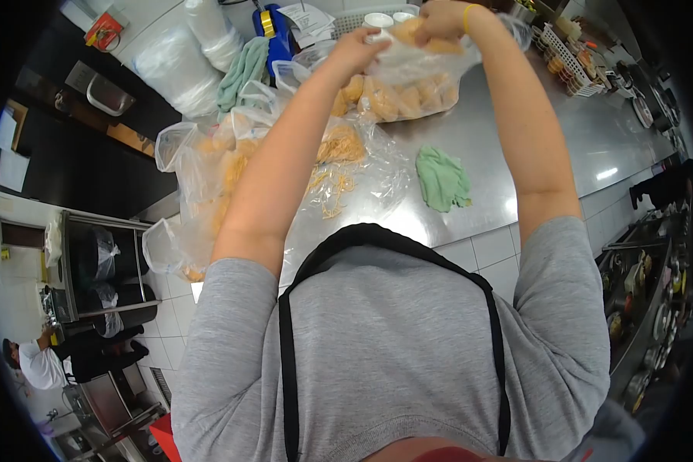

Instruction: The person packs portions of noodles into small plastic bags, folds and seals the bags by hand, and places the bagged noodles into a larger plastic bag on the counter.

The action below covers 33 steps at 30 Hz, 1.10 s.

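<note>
At the far side of the steel table, my left hand has its fingers closed on the edge of a clear plastic bag. Several tan rounded portions, perhaps noodle bundles, lie in the bag's lower part. My right hand, with a yellow band at the wrist, curls its fingers over a tan bundle at the bag's upper side. Closer to me, a heap of loose yellow noodles lies on clear plastic sheeting, with strands scattered around it. More filled plastic bags sit beside my left forearm.
A green cloth lies on the steel table. At the back left are a blue tape dispenser, a greenish towel and plastic-wrapped stacks. A white basket stands back right. Another person is far left.
</note>
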Available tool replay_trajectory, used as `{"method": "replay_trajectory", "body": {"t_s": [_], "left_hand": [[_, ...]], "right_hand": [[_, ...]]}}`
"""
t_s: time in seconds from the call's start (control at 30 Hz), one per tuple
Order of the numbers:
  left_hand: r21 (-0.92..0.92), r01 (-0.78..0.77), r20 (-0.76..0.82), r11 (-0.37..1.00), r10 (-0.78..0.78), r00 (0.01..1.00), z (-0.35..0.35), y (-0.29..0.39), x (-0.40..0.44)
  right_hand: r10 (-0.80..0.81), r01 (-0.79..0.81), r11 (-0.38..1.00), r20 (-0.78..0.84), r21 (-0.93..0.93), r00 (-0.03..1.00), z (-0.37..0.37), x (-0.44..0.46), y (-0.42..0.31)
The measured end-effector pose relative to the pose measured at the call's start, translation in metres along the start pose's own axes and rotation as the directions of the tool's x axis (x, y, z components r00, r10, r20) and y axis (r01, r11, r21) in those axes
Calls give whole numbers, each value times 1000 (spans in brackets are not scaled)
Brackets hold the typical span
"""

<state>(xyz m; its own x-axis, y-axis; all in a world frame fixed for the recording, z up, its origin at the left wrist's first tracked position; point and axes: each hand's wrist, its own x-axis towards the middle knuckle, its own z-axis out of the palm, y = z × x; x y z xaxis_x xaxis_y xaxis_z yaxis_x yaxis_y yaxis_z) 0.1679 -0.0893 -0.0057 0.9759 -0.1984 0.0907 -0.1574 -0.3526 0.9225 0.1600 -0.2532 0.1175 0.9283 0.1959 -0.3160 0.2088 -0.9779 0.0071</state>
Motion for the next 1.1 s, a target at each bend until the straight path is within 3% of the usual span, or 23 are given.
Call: {"method": "replay_trajectory", "body": {"t_s": [0.03,0.1,0.17,0.23,0.3,0.33,0.4,0.43,0.47,0.5,0.57,0.63,0.7,0.73,0.77,0.8,0.87,0.93,0.97,1.0,1.03,1.07,1.1], "left_hand": [[-26,42,76,999,-40,996,7,-7,6],[86,-21,9,996,20,1000,13,-14,10],[-69,-90,-65,994,85,994,6,-4,12],[-57,-153,-187,987,140,972,-1,-8,24],[415,-322,-291,851,460,839,-14,-21,36],[417,-313,-296,853,453,841,-16,-12,27],[167,-109,-164,980,136,977,-16,10,16],[167,-111,-155,980,137,978,-15,12,19],[73,-118,-176,990,130,976,-13,14,23],[-21,-122,-198,992,116,973,-11,13,27],[74,-115,-261,991,130,957,-10,9,36],[-14,36,-238,999,-38,971,-12,10,33],[-3,-12,-242,1000,11,970,-9,11,25],[10,-51,-246,999,52,968,-7,11,19],[10,-46,-242,999,47,969,-9,5,20],[162,86,-71,983,-75,995,-13,-9,24],[540,177,159,822,-307,939,-16,-28,22],[227,216,372,950,-289,882,-12,-80,12],[227,217,372,950,-290,882,-9,-80,3],[-141,330,215,933,-297,930,-1,-82,-11],[-501,334,59,798,-353,934,2,-82,-18],[-664,307,7,682,-405,914,4,-96,-12],[-666,309,7,679,-408,913,5,-108,-8]], "right_hand": [[24,-25,1000,143,9,989,5,7,-2],[-6,-9,994,138,107,990,18,7,2],[-40,14,980,131,200,991,23,0,8],[-192,185,828,-43,530,980,32,-11,29],[-278,371,556,-254,744,926,34,-17,47],[-286,450,383,-360,807,888,36,-19,47],[-353,459,343,-340,820,872,44,-17,35],[-412,462,313,-319,830,853,50,-16,29],[-402,432,477,-247,765,882,58,-5,25],[-368,374,533,-190,759,910,66,-4,18],[-208,170,696,-31,698,978,85,29,28],[-104,93,762,-22,640,994,96,46,30],[13,4,818,-26,575,1000,103,50,30],[-34,14,485,2,875,999,110,48,25],[-87,-4,50,9,999,996,118,48,20],[-165,-44,-164,17,985,986,133,58,20],[-243,-111,-239,51,965,969,157,72,16],[-348,-159,-306,45,939,936,179,81,7],[-349,-160,-306,46,939,936,180,79,0],[-291,-91,-260,11,961,957,182,76,-9],[-234,-20,-208,-30,978,972,181,75,-14],[-233,-21,-207,-29,978,972,180,77,-16],[-215,-27,-185,-14,982,977,180,79,-17]]}}
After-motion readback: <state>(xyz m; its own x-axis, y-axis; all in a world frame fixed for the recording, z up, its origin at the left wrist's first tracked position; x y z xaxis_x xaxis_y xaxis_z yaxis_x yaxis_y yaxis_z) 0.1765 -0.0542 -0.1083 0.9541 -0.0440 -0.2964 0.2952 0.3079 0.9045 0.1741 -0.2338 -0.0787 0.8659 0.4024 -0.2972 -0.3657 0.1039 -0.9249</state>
